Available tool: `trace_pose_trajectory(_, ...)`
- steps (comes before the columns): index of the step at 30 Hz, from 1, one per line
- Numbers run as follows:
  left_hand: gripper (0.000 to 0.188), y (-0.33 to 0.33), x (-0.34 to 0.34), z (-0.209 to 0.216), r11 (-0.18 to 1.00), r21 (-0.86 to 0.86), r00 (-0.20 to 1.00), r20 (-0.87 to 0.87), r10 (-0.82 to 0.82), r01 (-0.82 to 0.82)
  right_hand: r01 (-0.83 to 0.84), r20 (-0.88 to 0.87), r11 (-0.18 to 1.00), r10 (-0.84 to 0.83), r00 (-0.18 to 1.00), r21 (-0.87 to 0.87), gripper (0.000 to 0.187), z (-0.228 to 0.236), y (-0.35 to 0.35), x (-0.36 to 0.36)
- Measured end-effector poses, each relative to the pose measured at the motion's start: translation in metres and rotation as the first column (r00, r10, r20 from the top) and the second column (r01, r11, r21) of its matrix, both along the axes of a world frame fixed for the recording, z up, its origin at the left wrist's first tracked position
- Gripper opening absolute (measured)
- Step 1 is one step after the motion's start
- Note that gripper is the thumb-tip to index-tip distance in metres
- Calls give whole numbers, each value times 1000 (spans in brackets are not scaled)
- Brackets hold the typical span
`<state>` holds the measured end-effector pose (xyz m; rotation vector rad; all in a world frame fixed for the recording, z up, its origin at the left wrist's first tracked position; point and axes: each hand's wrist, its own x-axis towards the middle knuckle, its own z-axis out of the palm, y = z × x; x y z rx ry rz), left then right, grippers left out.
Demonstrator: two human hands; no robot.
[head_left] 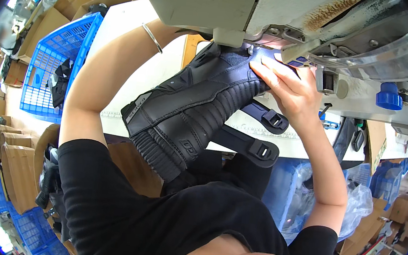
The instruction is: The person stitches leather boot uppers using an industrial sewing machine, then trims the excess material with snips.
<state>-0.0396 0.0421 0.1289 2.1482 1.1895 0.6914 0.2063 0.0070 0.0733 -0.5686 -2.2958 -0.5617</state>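
A black motorcycle boot upper [191, 106], with ribbed panels and a gathered cuff, slants across the table under the sewing machine head [237, 10]. Its top end lies at the lit stitching area, while the cuff hangs over the table's near edge. My right hand [294, 90] grips the far right part of the upper, fingers stretched along it and close to the needle area. Two black straps with buckles [261, 151] stick out from its right side. My left forearm [115, 69], with a bangle at the wrist, reaches behind the machine head, which hides the fingers.
A blue plastic basket [59, 70] holding black pieces stands at the table's left. On the white table [122, 95], a ruler scale runs along the near edge. A blue knob [389, 97] protrudes at right. Below sits a plastic-lined blue bin [279, 191]; cardboard boxes [18, 169] stand left.
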Motion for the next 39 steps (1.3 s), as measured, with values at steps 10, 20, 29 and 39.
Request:
trace_pose_trajectory(10, 31, 3, 5, -1, 1000, 6, 1000, 7, 11, -11, 21, -9, 996, -20, 1000, 91, 37, 4, -13, -10)
trace_pose_trajectory(20, 30, 12, 5, 2, 1000, 4, 1000, 16, 15, -15, 22, 38, 999, -23, 999, 25, 40, 6, -13, -7)
trace_pose_trajectory(29, 30, 5, 1, 1, 1000, -17, 1000, 17, 18, -17, 56, 74, 997, -52, 996, -52, 45, -2, -4, 1)
trace_pose_trajectory(39, 29, -1, -2, -3, 999, -44, 999, 37, 30, -28, 99, 61, 988, -92, 994, -120, 45, 1, -8, 5)
